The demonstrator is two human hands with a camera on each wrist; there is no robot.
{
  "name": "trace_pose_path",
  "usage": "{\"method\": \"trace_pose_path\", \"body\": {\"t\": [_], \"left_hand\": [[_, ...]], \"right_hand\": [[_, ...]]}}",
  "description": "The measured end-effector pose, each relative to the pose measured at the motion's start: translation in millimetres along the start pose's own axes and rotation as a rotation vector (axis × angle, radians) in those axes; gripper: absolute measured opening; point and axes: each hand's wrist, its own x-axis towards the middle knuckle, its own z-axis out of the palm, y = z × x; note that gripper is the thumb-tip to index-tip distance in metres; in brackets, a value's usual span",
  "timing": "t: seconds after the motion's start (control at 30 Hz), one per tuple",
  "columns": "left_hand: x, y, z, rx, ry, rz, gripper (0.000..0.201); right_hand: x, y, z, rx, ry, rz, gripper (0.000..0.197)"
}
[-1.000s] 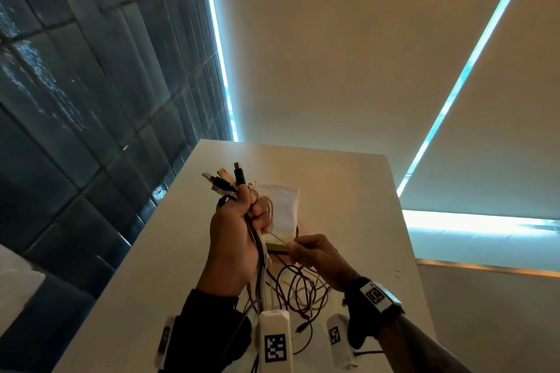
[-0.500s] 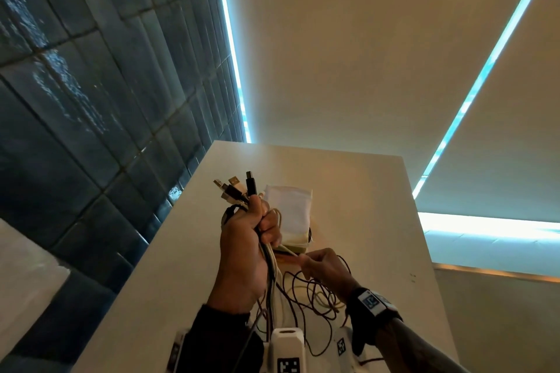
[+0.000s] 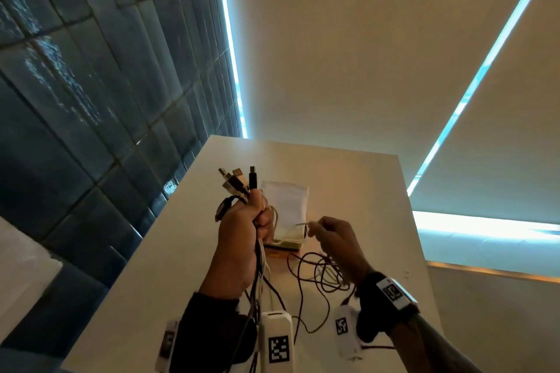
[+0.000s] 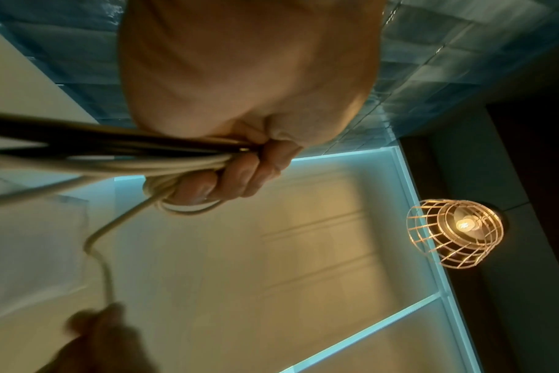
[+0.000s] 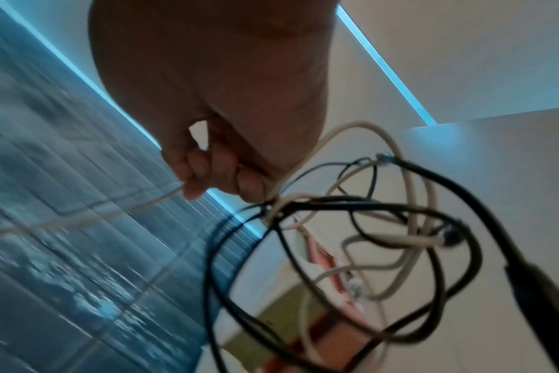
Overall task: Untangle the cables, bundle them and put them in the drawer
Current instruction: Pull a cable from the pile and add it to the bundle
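Left hand (image 3: 239, 239) is gripping a bunch of cables (image 3: 260, 254) in a fist above the white table (image 3: 357, 191), plugs (image 3: 238, 180) sticking up out of the top. Right hand (image 3: 336, 239) is pinching one pale cable (image 4: 101, 255), just beside the left hand. Loose loops (image 3: 315, 278) are hanging and lying tangled on the table beneath both wrists. A white pouch (image 3: 286, 206) is sitting just behind the hands. The table's far half and right edge are lying bare; tiled wall (image 3: 91, 100) is running along its left edge.
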Motion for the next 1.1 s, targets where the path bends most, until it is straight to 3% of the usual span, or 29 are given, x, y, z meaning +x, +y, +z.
{"method": "trace_pose_path", "body": {"t": [0.1,0.3,0.4,0.53,0.6,0.83,1.03,1.1], "left_hand": [[2.9,-13.0,7.7,0.111,0.061,-0.061,0.037],[6.9,-21.5,20.1,0.273,0.224,-0.127,0.034],[5.6,-17.6,19.9,0.164,0.207,-0.187,0.038],[1.6,-4.6,19.7,-0.337,0.060,-0.189,0.027],[2.2,0.4,19.0,-0.494,0.013,-0.141,0.033],[-6.0,-10.1,26.0,-0.301,0.018,-0.079,0.034],[-5.5,-26.7,21.4,-0.260,0.076,-0.089,0.035],[-1.2,-29.5,21.0,-0.287,0.092,-0.098,0.035]], "right_hand": [[-2.5,-27.6,1.1,0.135,0.008,-0.038,0.020],[-26.9,-63.1,6.6,0.306,-0.182,-0.274,0.017],[-31.1,-62.7,6.7,0.334,-0.270,-0.280,0.017],[-35.3,-50.8,6.6,0.257,-0.348,-0.272,0.018],[-37.6,-44.2,8.3,0.245,-0.367,-0.258,0.024],[-26.8,-5.0,18.2,0.097,-0.278,-0.272,0.060],[-33.2,14.7,30.8,-0.074,-0.246,-0.341,0.023],[-26.1,24.1,36.4,-0.239,-0.186,-0.389,0.016]]}}
